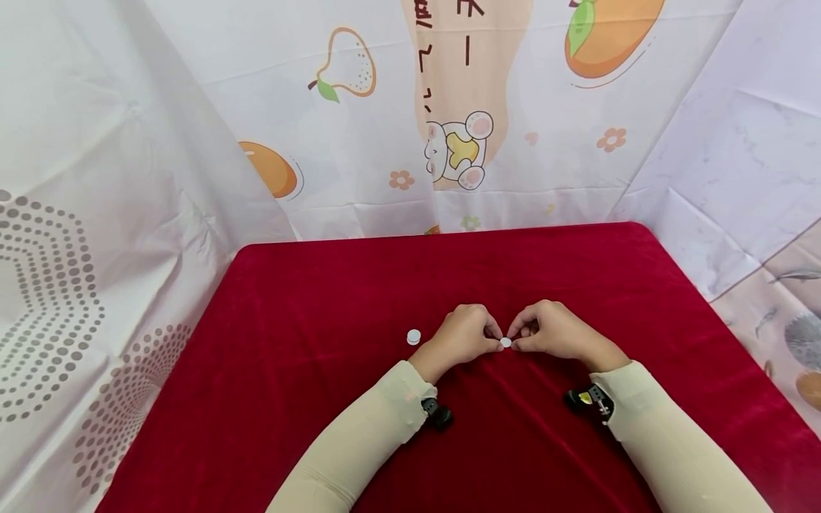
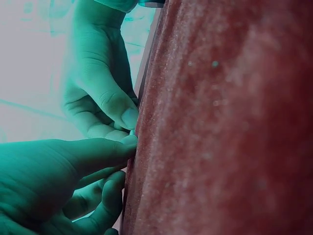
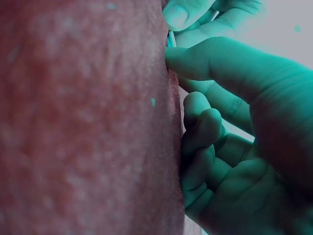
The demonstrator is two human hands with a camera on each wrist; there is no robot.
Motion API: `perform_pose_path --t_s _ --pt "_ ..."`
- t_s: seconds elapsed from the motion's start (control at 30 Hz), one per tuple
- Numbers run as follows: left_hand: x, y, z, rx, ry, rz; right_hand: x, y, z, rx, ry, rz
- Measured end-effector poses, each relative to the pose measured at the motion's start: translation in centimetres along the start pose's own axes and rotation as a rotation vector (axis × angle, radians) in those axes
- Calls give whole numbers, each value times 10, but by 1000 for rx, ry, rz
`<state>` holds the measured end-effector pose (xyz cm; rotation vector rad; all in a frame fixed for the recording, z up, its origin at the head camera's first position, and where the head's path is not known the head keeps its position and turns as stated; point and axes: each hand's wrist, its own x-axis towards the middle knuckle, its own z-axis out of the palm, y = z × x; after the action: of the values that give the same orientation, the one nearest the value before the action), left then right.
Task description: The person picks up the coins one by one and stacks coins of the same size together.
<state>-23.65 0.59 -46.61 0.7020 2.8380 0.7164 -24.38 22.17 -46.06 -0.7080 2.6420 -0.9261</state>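
From the head view, my sleeves (image 1: 359, 442) lie nearest; my left hand (image 1: 463, 335) and right hand (image 1: 553, 331) together pinch a white disc (image 1: 506, 343) on the red table (image 1: 321, 299), steadying it. Another disc (image 1: 413, 336) sits at nine o'clock. Wrist views show fingertips (image 2: 128, 142) meeting, other fingers (image 3: 200, 122) curled.

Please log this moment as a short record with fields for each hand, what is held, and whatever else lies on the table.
left hand: fingers curled, pinching the small white disc from its left side
right hand: fingers curled, pinching the same disc from its right side
held thing: small white disc, between both hands, low over the cloth
other thing: second white disc, lying left of the left hand, untouched
surface: red velvet tablecloth
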Motion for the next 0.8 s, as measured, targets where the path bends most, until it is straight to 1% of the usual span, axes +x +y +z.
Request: perform_pose_path --t_s 0.37,0.8 --pt "1 1 0 1 7 -11 0 0 0 -3 0 -8" --pt "0 2 0 8 7 -39 0 2 1 13 -4 12"
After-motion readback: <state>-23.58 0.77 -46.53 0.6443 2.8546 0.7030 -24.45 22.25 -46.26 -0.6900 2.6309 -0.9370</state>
